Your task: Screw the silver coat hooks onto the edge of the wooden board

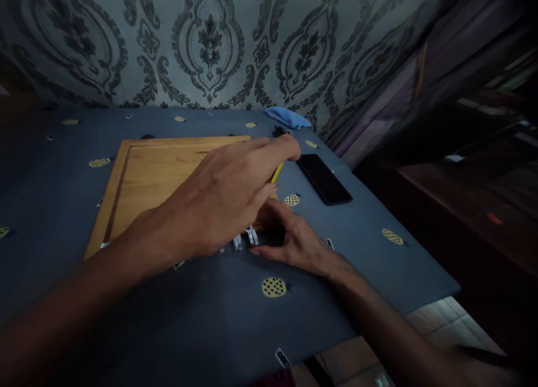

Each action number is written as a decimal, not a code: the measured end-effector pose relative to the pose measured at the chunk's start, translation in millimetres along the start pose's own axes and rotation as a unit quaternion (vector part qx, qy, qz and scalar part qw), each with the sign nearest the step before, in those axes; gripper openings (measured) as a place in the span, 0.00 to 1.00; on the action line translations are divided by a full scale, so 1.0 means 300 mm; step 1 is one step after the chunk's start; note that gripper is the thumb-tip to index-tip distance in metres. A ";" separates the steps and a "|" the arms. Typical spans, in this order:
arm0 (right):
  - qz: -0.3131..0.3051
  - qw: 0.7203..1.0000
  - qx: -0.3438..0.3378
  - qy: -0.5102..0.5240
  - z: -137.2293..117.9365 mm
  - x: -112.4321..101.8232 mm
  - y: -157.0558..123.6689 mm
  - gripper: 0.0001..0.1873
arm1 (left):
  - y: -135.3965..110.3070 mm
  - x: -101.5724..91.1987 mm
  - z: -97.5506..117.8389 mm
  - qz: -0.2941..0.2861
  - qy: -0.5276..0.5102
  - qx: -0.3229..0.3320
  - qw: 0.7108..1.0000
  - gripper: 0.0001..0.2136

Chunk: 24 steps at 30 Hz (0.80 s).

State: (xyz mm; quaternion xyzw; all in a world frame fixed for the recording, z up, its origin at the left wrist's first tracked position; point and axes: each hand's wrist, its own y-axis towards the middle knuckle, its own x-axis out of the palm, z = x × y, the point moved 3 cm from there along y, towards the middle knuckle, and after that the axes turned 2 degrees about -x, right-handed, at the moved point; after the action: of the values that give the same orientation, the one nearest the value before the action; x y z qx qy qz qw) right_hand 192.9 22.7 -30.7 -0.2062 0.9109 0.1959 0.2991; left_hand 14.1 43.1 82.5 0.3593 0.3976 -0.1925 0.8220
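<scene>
A wooden board (pixel 147 180) lies on a table under a dark blue cloth (pixel 189 320) printed with small yellow fruit. My left hand (pixel 222 199) reaches across the board's right edge, fingers stretched out, its tips by a thin yellow stick (pixel 276 173) that may be a pencil. Whether it grips the stick is hidden. My right hand (pixel 294 238) rests on the cloth at the board's near right corner, fingers curled and pressing down beside small white pieces (pixel 247 238). What lies under its fingers is hidden.
A black phone (pixel 324 178) lies face up right of the board. A folded blue cloth (pixel 288 117) and a small dark object (pixel 279 131) sit near the patterned wall. The table's right edge drops to a tiled floor (pixel 441 320); dark wooden furniture (pixel 471 196) stands at right.
</scene>
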 end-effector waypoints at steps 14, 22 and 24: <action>-0.001 1.000 0.006 -0.004 0.013 0.003 -0.007 0.38 | -0.009 0.038 -0.008 -0.006 -0.014 0.015 1.000 0.17; 0.005 1.000 -0.003 -0.023 0.007 0.002 -0.002 0.33 | -0.005 0.030 -0.004 -0.031 -0.022 0.044 0.998 0.11; 0.008 0.999 0.001 -0.031 0.005 0.001 -0.003 0.29 | -0.004 0.028 0.000 -0.032 -0.019 0.046 0.998 0.07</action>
State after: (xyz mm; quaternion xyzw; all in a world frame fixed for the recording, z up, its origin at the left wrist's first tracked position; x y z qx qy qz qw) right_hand 193.8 22.5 -32.2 -0.1927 0.9028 0.2040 0.3260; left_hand 18.5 42.2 75.4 0.3805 0.3837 -0.2437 0.8054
